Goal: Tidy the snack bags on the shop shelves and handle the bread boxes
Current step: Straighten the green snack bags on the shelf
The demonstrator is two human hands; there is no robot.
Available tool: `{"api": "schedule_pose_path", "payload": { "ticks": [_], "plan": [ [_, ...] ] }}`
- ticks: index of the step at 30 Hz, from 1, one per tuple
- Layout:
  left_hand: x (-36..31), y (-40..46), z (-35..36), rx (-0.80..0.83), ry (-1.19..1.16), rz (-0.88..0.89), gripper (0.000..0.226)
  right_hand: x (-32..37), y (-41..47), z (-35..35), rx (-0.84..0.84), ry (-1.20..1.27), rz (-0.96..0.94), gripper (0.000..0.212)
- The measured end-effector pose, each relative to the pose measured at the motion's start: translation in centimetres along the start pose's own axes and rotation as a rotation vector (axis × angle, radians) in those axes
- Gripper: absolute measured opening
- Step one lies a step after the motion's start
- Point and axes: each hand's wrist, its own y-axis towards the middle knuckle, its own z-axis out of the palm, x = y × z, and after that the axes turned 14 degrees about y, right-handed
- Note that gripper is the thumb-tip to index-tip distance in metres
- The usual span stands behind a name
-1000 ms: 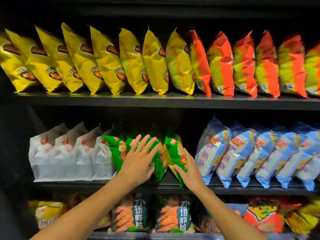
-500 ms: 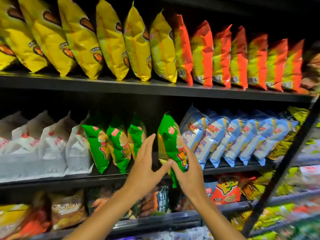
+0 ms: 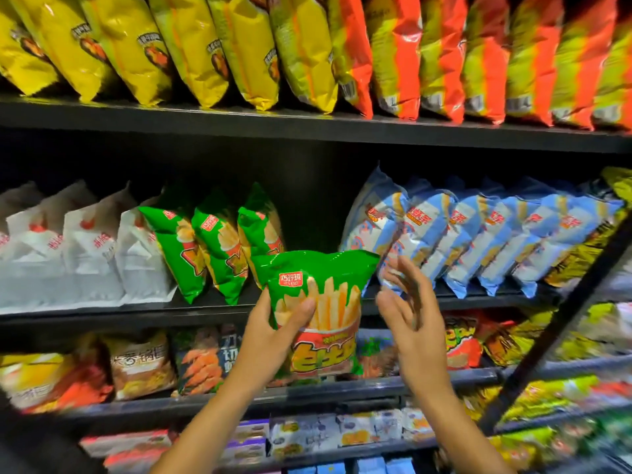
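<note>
- At my left hand (image 3: 273,331), thumb curls across the front of the green fries bag (image 3: 316,309), fingers behind it; firm hold on its left side.
- Right hand (image 3: 408,314) is just beside the bag's right edge, fingers spread and relaxed, gripping nothing; blurred, so I can't tell if it touches the bag.
- Held bag sits upright, front facing me, out in front of the middle shelf (image 3: 102,311), off the row.
- Three green bags (image 3: 219,241) stand leaning on that shelf; dark gap between them and the blue bags (image 3: 478,234) to the right.
- White bags (image 3: 85,248) at left, yellow bags (image 3: 136,46) and orange bags (image 3: 478,53) above.
- Step, my read: snack tidying, one green bag pulled for re-placing. No bread boxes identifiable.
- Next needs: turn the bag to match the row's lean, slot it into the gap beside the third green bag, right hand steadying the neighbours.
</note>
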Motion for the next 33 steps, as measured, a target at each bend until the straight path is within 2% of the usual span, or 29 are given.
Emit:
{"api": "schedule_pose_path", "payload": {
  "ticks": [4,6,8,9,10,13,17,19,23,29,33],
  "plan": [
    [0.3,-1.4,-0.1,0.090,0.039,-0.009,0.036,1.0,1.8,1.0,0.165,0.127,0.180,0.056],
    [-0.2,-2.0,-0.3,0.146,0.039,-0.011,0.044,0.9,1.2,1.8,0.114,0.163,0.174,0.038],
    [-0.3,-2.3,-1.0,0.191,0.025,0.012,0.069,0.8,0.4,2.3,0.027,0.142,0.111,0.022],
    [-0.5,-2.4,-1.4,0.200,0.017,0.016,0.078,0.6,0.0,2.4,0.011,0.139,0.101,0.017],
    [-0.7,-2.4,-1.8,0.195,-0.003,0.016,0.079,0.6,-0.3,2.5,0.008,0.145,0.102,0.015],
    [-1.4,-2.5,-2.2,0.132,-0.099,0.028,0.054,0.9,-0.9,3.2,0.015,0.146,0.109,0.016],
    [-1.4,-3.3,-2.7,0.092,-0.154,0.021,0.044,1.4,-1.7,3.2,0.104,0.162,0.140,0.018],
    [-1.4,-3.8,-3.3,0.126,-0.135,0.049,0.037,1.4,-2.2,2.8,0.186,0.171,0.154,0.020],
    [-1.2,-4.6,-3.8,0.195,-0.151,0.042,0.033,1.1,-3.0,2.5,0.263,0.174,0.118,0.024],
    [-1.2,-4.9,-4.2,0.321,-0.246,-0.004,0.032,0.3,-3.5,2.4,0.233,0.268,0.180,0.015],
    [-0.8,-4.9,-3.9,0.329,-0.258,0.019,0.028,0.1,-3.5,1.9,0.294,0.317,0.191,0.014]
  ]
}}
